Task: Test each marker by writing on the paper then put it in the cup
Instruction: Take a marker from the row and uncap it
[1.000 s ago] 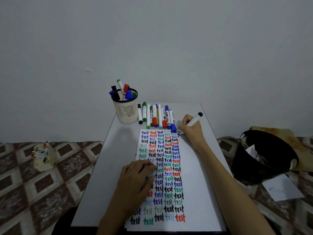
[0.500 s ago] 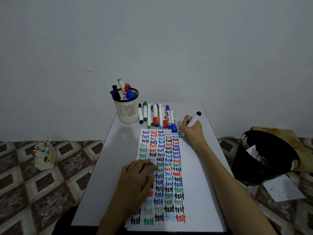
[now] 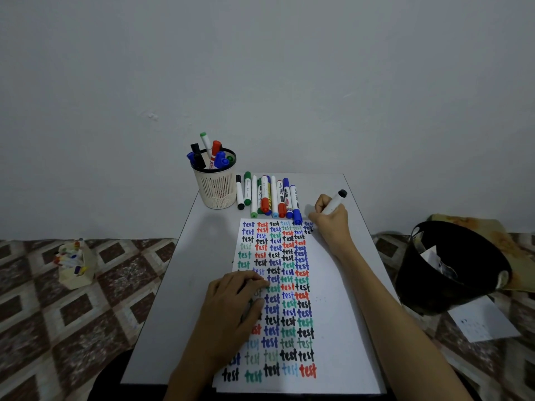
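Observation:
A white sheet of paper point(image 3: 335, 314), filled with columns of the coloured word "test", lies on a grey table point(image 3: 179, 279). My right hand point(image 3: 331, 219) grips a white marker point(image 3: 334, 203) with a black end. Its tip is down at the paper's top right corner, beside fresh black strokes. My left hand point(image 3: 228, 311) rests on the paper's left side with curled fingers, and a small dark cap shows between thumb and fingers. A cream mesh cup point(image 3: 215, 191) at the table's back left holds several markers. A row of several capped markers point(image 3: 267, 198) lies to its right.
A black bin point(image 3: 451, 270) with paper scraps stands on the floor to the right, with a loose sheet point(image 3: 486, 322) in front of it. A cream box of small markers point(image 3: 73, 266) sits on the patterned floor to the left. A plain wall rises behind the table.
My right hand has shifted slightly at the top right corner while writing, and more black strokes show there. My left hand has stayed in place.

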`<state>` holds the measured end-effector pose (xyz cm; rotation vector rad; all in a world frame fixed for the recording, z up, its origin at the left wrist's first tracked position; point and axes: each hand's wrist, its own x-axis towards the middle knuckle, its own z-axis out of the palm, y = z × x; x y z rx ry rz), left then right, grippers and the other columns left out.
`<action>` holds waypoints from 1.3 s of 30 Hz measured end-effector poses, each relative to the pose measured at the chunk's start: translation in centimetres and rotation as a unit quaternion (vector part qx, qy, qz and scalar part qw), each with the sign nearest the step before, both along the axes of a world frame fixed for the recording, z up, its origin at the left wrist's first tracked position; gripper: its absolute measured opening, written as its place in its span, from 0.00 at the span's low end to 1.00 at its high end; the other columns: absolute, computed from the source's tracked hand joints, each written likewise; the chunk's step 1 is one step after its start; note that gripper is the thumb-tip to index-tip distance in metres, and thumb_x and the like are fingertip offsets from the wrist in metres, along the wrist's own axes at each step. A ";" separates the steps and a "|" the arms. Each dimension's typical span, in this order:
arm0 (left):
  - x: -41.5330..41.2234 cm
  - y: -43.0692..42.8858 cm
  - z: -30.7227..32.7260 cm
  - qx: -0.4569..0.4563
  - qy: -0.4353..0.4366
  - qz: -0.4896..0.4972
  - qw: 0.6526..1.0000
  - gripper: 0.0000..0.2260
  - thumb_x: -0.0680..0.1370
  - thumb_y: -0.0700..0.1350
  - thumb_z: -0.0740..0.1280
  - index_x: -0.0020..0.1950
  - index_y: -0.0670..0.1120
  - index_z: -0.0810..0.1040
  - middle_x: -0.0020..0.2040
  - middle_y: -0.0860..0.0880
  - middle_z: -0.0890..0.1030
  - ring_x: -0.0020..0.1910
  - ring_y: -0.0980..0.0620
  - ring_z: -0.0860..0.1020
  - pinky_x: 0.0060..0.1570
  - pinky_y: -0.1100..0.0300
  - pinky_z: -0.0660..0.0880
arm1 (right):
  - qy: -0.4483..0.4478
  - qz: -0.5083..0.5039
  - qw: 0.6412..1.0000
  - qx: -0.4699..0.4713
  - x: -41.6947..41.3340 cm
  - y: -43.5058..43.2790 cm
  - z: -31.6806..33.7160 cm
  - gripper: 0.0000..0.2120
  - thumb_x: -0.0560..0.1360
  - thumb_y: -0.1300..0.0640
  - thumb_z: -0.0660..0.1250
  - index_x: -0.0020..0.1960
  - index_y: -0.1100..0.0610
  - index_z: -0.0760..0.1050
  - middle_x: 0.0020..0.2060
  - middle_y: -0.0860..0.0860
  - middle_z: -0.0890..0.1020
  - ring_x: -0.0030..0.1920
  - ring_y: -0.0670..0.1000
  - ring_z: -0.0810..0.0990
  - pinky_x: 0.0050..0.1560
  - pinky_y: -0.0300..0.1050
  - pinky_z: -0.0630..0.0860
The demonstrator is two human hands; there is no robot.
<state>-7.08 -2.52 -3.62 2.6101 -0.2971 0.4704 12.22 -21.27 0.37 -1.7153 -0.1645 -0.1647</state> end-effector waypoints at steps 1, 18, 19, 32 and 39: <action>0.0 0.0 0.0 0.000 -0.001 -0.001 1.000 0.16 0.80 0.54 0.52 0.61 0.56 0.74 0.60 0.58 0.73 0.62 0.60 0.68 0.61 0.59 0.61 | 0.002 0.003 1.000 -0.002 0.0 0.0 0.0 0.16 0.69 0.77 0.62 0.34 0.59 0.63 0.27 0.52 0.67 0.24 0.40 0.66 0.25 0.32 0.66; 0.0 0.0 0.2 -0.001 0.003 -0.004 1.000 0.16 0.80 0.54 0.51 0.62 0.55 0.74 0.60 0.58 0.73 0.62 0.60 0.67 0.61 0.62 0.58 | -0.012 -0.034 0.999 0.016 0.0 0.0 -0.1 0.17 0.71 0.76 0.62 0.33 0.58 0.62 0.28 0.52 0.66 0.22 0.39 0.65 0.26 0.29 0.66; 0.0 0.0 0.2 -0.002 0.003 -0.004 1.000 0.16 0.80 0.54 0.52 0.61 0.55 0.74 0.60 0.58 0.73 0.62 0.60 0.67 0.61 0.61 0.59 | -0.012 -0.034 0.999 0.027 0.1 -0.1 -0.1 0.17 0.71 0.76 0.61 0.33 0.58 0.62 0.28 0.52 0.65 0.22 0.39 0.65 0.26 0.29 0.66; -0.1 0.2 0.5 -0.092 -0.009 0.017 0.996 0.18 0.74 0.52 0.58 0.62 0.53 0.74 0.65 0.57 0.68 0.66 0.61 0.62 0.64 0.62 0.58 | 0.002 -0.033 0.996 0.080 0.2 -0.5 -0.1 0.17 0.71 0.77 0.61 0.33 0.58 0.63 0.28 0.52 0.66 0.23 0.39 0.66 0.28 0.32 0.70; 0.1 0.7 0.3 -0.109 -0.034 0.094 0.989 0.16 0.71 0.49 0.57 0.55 0.51 0.78 0.52 0.56 0.75 0.52 0.54 0.73 0.52 0.58 0.66 | 0.008 -0.062 0.980 0.187 0.3 -1.0 0.0 0.15 0.69 0.63 0.76 0.38 0.56 0.68 0.31 0.52 0.73 0.28 0.45 0.70 0.29 0.37 0.70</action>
